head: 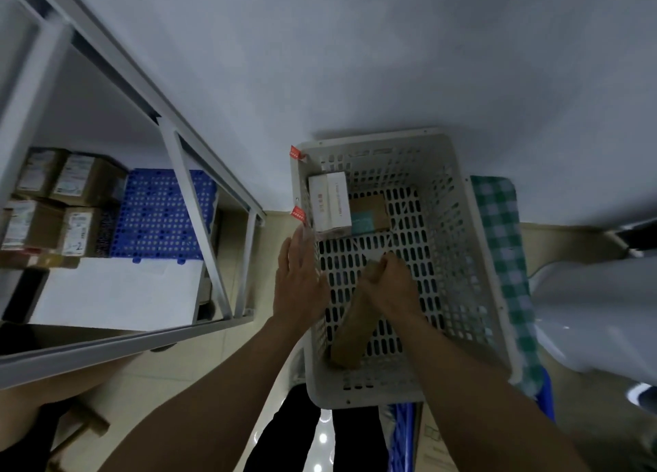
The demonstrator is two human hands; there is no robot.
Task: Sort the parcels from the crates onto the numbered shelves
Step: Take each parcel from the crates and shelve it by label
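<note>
My right grip (387,286) is curled tight round the upper end of a long brown cardboard parcel (350,333), which leans tilted inside the white perforated plastic crate (473,258), its lower end near the crate's near wall. My left grip (298,279) is flat with straight fingers at the crate's left rim, holding nothing. A white carton (329,201) and a small brown box with a teal label (369,212) lie side by side at the crate's far end. To the left, labelled brown boxes (71,201) sit in the white metal shelf frame (192,215).
</note>
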